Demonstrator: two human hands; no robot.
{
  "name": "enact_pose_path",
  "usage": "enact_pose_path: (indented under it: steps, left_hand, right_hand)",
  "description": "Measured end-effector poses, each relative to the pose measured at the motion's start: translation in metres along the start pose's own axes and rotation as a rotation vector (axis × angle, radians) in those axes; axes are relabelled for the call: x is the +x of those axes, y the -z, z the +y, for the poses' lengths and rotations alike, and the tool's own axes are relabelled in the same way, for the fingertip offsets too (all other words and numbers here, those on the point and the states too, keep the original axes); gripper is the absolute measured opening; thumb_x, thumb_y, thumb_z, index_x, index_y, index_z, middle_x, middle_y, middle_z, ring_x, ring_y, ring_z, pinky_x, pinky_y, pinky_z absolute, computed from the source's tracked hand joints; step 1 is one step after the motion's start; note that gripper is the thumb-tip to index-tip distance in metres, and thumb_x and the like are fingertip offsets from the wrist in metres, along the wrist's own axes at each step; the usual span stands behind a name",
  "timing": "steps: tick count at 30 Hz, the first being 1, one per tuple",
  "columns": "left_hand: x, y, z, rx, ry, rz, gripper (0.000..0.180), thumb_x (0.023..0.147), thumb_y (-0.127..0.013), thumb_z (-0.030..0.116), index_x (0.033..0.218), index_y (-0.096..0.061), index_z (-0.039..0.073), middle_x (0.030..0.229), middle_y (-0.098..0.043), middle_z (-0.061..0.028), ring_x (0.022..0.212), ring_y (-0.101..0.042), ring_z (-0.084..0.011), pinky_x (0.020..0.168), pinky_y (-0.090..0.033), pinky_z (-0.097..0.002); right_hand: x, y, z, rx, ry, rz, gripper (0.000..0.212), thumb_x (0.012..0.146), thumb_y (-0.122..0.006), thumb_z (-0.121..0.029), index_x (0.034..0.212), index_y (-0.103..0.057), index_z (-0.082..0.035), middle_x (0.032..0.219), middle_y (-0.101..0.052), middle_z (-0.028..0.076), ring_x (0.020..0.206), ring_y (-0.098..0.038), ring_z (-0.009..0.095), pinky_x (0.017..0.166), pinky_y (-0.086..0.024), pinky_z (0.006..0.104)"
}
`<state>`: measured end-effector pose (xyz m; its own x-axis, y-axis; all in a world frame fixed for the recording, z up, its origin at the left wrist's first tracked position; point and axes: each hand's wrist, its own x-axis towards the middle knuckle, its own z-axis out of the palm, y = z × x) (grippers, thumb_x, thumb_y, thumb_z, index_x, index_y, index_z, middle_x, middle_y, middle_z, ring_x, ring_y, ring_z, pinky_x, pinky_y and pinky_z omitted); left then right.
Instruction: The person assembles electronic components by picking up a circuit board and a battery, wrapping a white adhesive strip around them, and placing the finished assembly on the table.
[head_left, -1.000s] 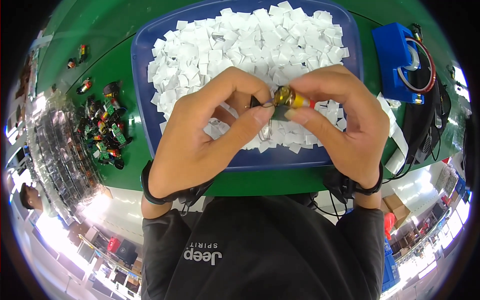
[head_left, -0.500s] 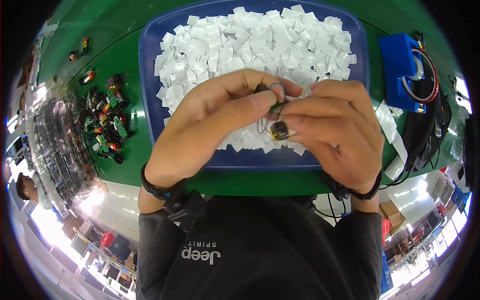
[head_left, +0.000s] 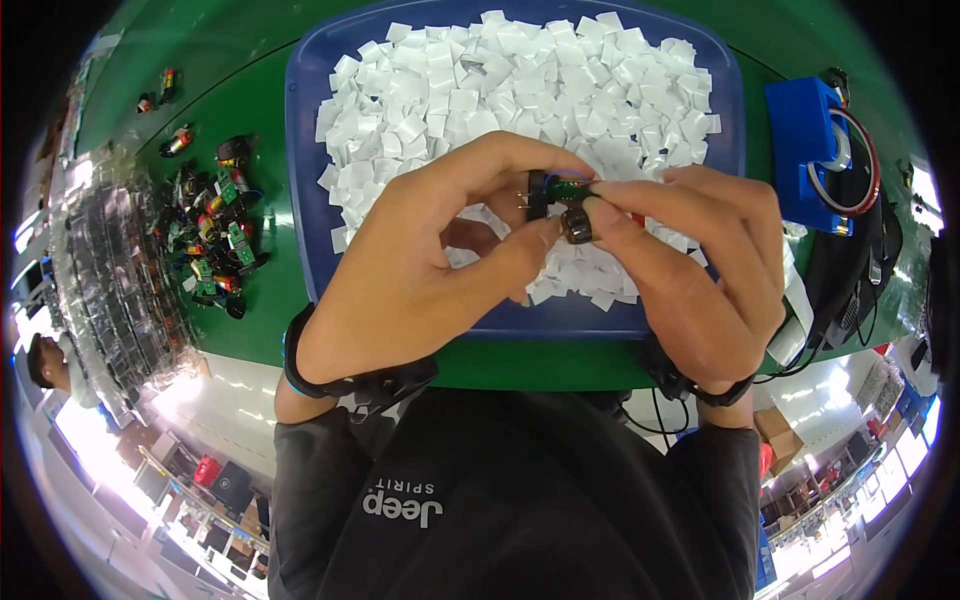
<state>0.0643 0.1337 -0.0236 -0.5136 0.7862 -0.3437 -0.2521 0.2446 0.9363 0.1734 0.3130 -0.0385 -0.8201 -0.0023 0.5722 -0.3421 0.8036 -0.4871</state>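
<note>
Frame centre: left hand (head_left: 420,270) and right hand (head_left: 700,270) each pinch, grip clamped, a small electronic part (head_left: 562,203) above the blue tray (head_left: 300,150) of white paper squares (head_left: 500,90). More small parts (head_left: 215,240) lie at left on the green tabletop (head_left: 200,60).

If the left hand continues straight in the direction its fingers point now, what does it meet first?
The left hand points right, so it would probably first meet the right hand, whose fingertips already pinch the same small electronic part. Depth is unclear.
</note>
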Motion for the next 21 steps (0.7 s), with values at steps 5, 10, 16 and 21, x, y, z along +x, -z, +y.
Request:
enact_pose_path:
  steps: [5, 10, 16, 21]
  left_hand:
    - [-0.003, -0.004, 0.004, 0.086, -0.100, 0.017, 0.036, 0.085, -0.063, -0.005, 0.120, -0.059, -0.002, 0.102, -0.065, -0.0090, 0.082, -0.060, -0.0103, 0.062, -0.055, -0.0220]
    - [0.001, -0.009, -0.003, 0.278, -0.128, 0.078, 0.037, 0.084, -0.067, -0.004, 0.120, -0.059, -0.002, 0.106, -0.066, -0.0110, 0.085, -0.060, -0.0116, 0.064, -0.057, -0.0239]
    - [-0.001, -0.014, 0.005, -0.008, -0.110, 0.127, 0.039, 0.087, -0.066, -0.001, 0.124, -0.055, -0.006, 0.108, -0.066, -0.0149, 0.085, -0.063, -0.0145, 0.065, -0.059, -0.0272]
    - [0.003, -0.007, 0.006, -0.267, -0.129, 0.098, 0.040, 0.089, -0.066, 0.005, 0.124, -0.052, -0.009, 0.109, -0.065, -0.0212, 0.089, -0.065, -0.0192, 0.069, -0.059, -0.0282]
  right_hand:
    - [0.007, 0.006, -0.004, -0.123, -0.025, -0.066, 0.037, 0.057, -0.080, 0.001, 0.093, -0.075, -0.007, 0.093, -0.068, 0.004, 0.085, -0.059, 0.025, 0.071, -0.051, 0.0316]
    - [0.005, 0.004, -0.005, -0.169, -0.033, -0.065, 0.037, 0.056, -0.079, 0.000, 0.092, -0.075, -0.008, 0.092, -0.067, 0.003, 0.083, -0.059, 0.025, 0.070, -0.050, 0.0319]
    - [0.005, 0.001, -0.003, -0.124, 0.012, 0.022, 0.037, 0.059, -0.081, 0.000, 0.095, -0.072, -0.004, 0.090, -0.066, 0.005, 0.082, -0.059, 0.023, 0.067, -0.048, 0.0293]
    - [0.005, 0.023, -0.003, 0.136, -0.157, -0.009, 0.033, 0.069, -0.080, 0.001, 0.098, -0.067, 0.002, 0.085, -0.066, 0.009, 0.074, -0.060, 0.017, 0.063, -0.046, 0.0256]
